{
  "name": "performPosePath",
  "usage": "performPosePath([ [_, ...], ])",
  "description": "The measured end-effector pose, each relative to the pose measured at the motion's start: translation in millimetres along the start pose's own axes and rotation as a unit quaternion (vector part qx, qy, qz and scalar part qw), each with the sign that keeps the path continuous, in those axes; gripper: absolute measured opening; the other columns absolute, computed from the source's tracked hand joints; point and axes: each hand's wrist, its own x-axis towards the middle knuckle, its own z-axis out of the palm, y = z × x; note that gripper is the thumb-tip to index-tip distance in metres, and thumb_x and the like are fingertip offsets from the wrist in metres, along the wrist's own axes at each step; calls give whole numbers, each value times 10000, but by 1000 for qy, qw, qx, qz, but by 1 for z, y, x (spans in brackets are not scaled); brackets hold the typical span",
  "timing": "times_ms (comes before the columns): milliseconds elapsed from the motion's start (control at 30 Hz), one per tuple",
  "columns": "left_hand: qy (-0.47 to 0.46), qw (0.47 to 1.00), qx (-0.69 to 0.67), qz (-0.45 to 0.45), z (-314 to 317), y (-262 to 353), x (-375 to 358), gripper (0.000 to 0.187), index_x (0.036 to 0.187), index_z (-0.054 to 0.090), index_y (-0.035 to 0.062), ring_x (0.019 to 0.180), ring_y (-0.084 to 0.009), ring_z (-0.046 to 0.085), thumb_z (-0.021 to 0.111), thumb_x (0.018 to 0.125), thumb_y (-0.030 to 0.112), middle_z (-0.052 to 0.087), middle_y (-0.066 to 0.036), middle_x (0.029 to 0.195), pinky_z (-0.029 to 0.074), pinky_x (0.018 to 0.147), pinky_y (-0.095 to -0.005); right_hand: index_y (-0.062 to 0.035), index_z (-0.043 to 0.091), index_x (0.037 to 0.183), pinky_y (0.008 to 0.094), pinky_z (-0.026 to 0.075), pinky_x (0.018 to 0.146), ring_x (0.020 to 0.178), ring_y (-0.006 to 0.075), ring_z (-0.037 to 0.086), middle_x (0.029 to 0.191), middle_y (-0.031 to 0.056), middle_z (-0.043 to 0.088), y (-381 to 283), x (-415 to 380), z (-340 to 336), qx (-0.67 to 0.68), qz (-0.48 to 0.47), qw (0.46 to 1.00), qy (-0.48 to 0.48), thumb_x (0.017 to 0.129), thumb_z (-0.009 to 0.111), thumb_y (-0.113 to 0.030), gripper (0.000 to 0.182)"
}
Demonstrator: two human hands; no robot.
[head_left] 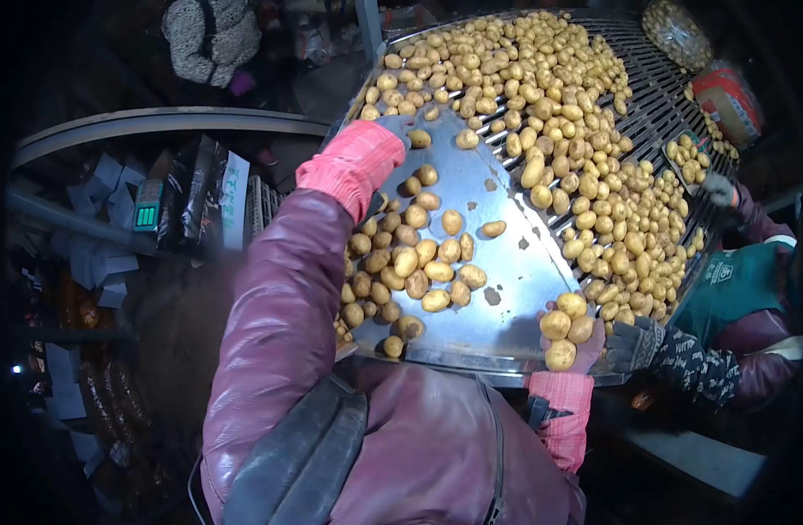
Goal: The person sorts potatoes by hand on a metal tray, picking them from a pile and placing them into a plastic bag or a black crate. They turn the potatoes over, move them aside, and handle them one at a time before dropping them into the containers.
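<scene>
Several potatoes [559, 325] rest in my right hand [590, 346], which is cupped around them at the front rim of the metal table. My left hand [400, 129], beyond a pink sleeve cuff, reaches over the table's far left edge. A single potato [419, 138] lies just beside it; the left fingers are mostly hidden, so their grip does not show. Between my arms, a loose group of potatoes [406, 258] lies on the smooth metal plate [524, 280].
A big heap of potatoes [585, 131] covers the slatted part [633, 96] of the table. At right, a co-worker's gloved hand [629, 343] is close to my right hand. Another gloved hand [721, 188] is by a filled scoop [687, 162]. A scale display [146, 216] glows at left.
</scene>
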Motion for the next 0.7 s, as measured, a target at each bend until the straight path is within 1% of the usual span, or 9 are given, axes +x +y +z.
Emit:
performPosePath([
  [33,74,995,62,10,3,-1,11,482,1246,613,100,1055,-320,650,604,764,79,666,-163,1171,522,873,-383,-200,435,1393,401,583,531,991,431,617,1184,246,553,-1,1,0,2,1,1000,3,839,544,-618,703],
  [100,4,980,184,79,28,-24,44,466,1240,623,141,1058,-327,644,609,775,118,661,-173,1163,513,899,-385,-199,431,1398,405,589,543,998,432,616,1194,249,551,-1,0,-1,8,5,1000,14,829,555,-631,725],
  [233,-103,980,137,105,33,-5,39,502,1274,597,165,1099,-336,621,622,774,128,640,-185,1196,494,939,-387,-156,415,1415,448,609,586,1016,455,605,1183,287,547,-1,2,-2,16,-9,1000,11,857,584,-568,714],
  [333,-117,986,41,114,7,0,46,531,1299,577,182,1130,-342,604,631,773,136,625,-193,1220,480,968,-388,-126,413,1417,473,611,600,1024,481,593,1180,302,543,0,5,0,25,-15,1000,-8,876,597,-514,692],
  [433,41,999,-12,-9,-47,7,53,588,1326,551,215,1163,-351,576,649,755,119,573,-197,1302,455,1008,-382,-110,423,1408,464,593,556,1006,488,590,1185,307,528,3,11,-10,31,-24,999,-16,883,587,-513,682],
  [500,234,966,86,73,-32,-41,111,618,1333,546,210,1179,-352,565,683,738,120,566,-193,1309,444,1022,-377,-110,423,1407,451,583,537,988,482,592,1183,307,521,2,12,-7,31,-9,999,-37,883,584,-520,685],
  [567,179,976,123,-23,-50,-36,131,661,1365,516,187,1218,-345,539,704,734,128,537,-176,1344,441,1031,-384,-113,383,1428,436,577,534,982,475,590,1189,306,507,4,11,-5,44,-4,999,-14,885,577,-517,705],
  [633,102,994,31,-26,-46,-91,202,699,1393,483,154,1260,-335,508,714,734,124,521,-169,1366,434,1044,-387,-123,360,1440,439,579,544,995,473,586,1191,304,502,4,12,-3,64,-1,998,-2,883,575,-514,713],
  [700,57,988,118,-78,-62,-55,189,721,1415,458,128,1316,-309,458,718,743,162,517,-152,1384,398,1077,-371,-135,351,1443,441,579,546,995,470,586,1187,305,501,4,12,3,67,-4,998,13,880,571,-520,717],
])
